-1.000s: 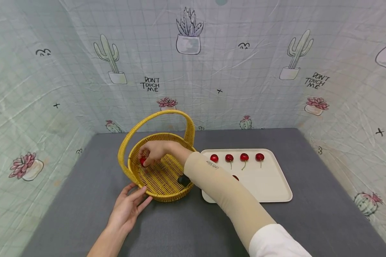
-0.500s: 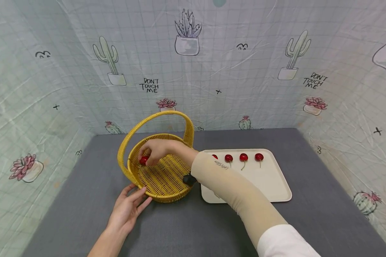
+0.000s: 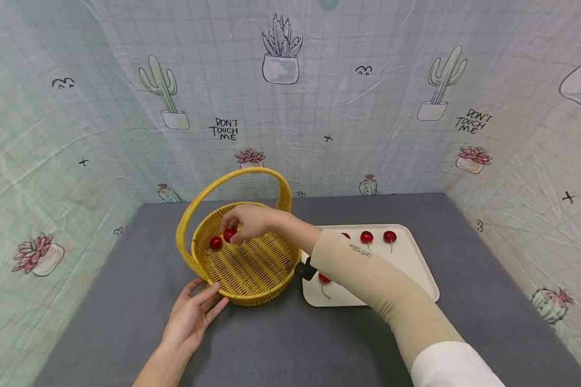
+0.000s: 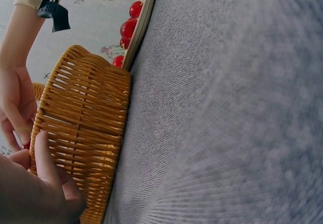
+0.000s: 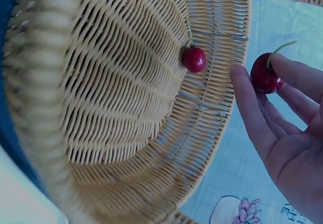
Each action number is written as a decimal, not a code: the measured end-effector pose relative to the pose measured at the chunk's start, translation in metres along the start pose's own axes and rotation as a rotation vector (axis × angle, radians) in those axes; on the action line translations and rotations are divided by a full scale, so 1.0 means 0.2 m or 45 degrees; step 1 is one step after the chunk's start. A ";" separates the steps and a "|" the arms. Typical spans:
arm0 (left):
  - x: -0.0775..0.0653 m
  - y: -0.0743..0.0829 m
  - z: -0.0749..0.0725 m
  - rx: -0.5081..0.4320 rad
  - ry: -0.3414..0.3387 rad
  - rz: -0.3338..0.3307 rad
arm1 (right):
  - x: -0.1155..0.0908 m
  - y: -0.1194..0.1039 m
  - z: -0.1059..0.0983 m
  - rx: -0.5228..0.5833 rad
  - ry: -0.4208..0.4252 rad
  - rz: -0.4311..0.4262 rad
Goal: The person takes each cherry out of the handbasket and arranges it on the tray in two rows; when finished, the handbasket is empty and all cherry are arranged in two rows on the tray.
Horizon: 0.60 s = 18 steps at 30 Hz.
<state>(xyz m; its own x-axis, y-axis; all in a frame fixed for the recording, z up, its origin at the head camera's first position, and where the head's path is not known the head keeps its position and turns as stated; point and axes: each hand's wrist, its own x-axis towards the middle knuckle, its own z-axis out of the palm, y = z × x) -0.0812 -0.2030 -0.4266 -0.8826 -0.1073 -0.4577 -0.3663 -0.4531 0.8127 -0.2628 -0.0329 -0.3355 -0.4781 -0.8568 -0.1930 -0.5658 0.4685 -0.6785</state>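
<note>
A round yellow wicker basket (image 3: pixel 252 296) with a tall arched handle stands left of the middle of the table. At its near left side my left hand (image 3: pixel 188 314) grips the rim, fingers against the outer wall in the left wrist view. My right hand (image 3: pixel 252 221) is over the basket's far left part, a red cherry (image 3: pixel 229 235) pinched between thumb and fingertips. That cherry's green stem shows in the right wrist view. Another cherry (image 5: pixel 194 59) lies inside the basket, close to the wall, its stem pointing away.
To the right of the basket is a cream tray (image 3: pixel 402 274) bearing several stemmed cherries (image 3: pixel 389 236), partly hidden by my right sleeve. A black wrist camera (image 3: pixel 306 270) sits on my right arm. Patterned cloth (image 3: pixel 290 118) surrounds the grey table (image 3: pixel 266 349).
My right hand has shifted right and slightly up from the basket's left side. A cherry is now visible lying where its fingers were, and one is in the hand. The left hand stays put.
</note>
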 end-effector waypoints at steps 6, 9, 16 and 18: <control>0.00 0.00 0.00 -0.016 0.008 -0.001 | -0.10 0.02 -0.01 -0.143 0.082 -0.065; -0.01 0.00 0.00 -0.012 0.008 0.001 | -0.16 0.03 0.00 -0.110 0.106 -0.077; 0.00 0.00 0.00 -0.008 0.002 0.009 | -0.32 0.05 0.02 -0.040 0.191 -0.116; 0.00 0.00 0.00 -0.009 -0.001 0.011 | -0.37 0.06 0.02 -0.013 0.221 -0.124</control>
<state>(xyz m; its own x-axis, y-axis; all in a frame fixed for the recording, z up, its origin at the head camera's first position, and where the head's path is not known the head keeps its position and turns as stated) -0.0805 -0.2019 -0.4269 -0.8861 -0.1105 -0.4501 -0.3564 -0.4582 0.8143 -0.2317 0.0354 -0.3328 -0.5287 -0.8488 -0.0011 -0.6213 0.3878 -0.6809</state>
